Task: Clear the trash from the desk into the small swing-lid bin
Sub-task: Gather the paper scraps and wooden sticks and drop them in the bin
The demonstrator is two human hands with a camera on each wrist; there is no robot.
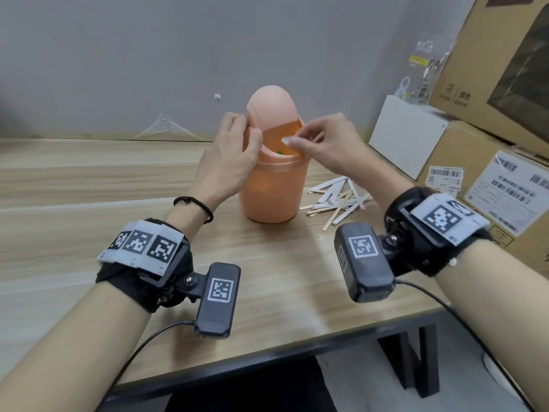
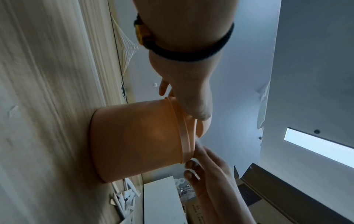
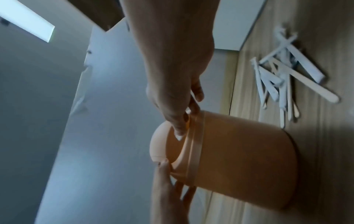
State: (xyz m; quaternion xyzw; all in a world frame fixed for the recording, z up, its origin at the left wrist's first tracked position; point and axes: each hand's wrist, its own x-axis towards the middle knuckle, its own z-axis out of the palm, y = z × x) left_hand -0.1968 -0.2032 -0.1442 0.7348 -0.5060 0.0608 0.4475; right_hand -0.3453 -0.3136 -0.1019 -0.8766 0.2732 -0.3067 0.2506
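Observation:
A peach swing-lid bin (image 1: 273, 191) (image 2: 134, 139) (image 3: 239, 159) stands upright mid-desk. My left hand (image 1: 248, 126) (image 2: 184, 98) grips its domed lid (image 1: 270, 102) from the left, thumb on the front edge, fingers behind. The flap is tipped inward and a green scrap (image 1: 279, 152) shows inside. My right hand (image 1: 297, 138) (image 3: 184, 121) hovers at the opening, its fingers pinched on what looks like a thin pale stick (image 1: 316, 137), blurred. A pile of wooden sticks and white paper wrappers (image 1: 335, 197) (image 3: 287, 78) lies on the desk right of the bin.
A white box (image 1: 407, 135) and stacked cardboard boxes (image 1: 505, 197) crowd the desk's right side. Clear plastic wrap (image 1: 169, 126) leans at the wall behind. The desk's front edge (image 1: 267, 361) runs below my wrists.

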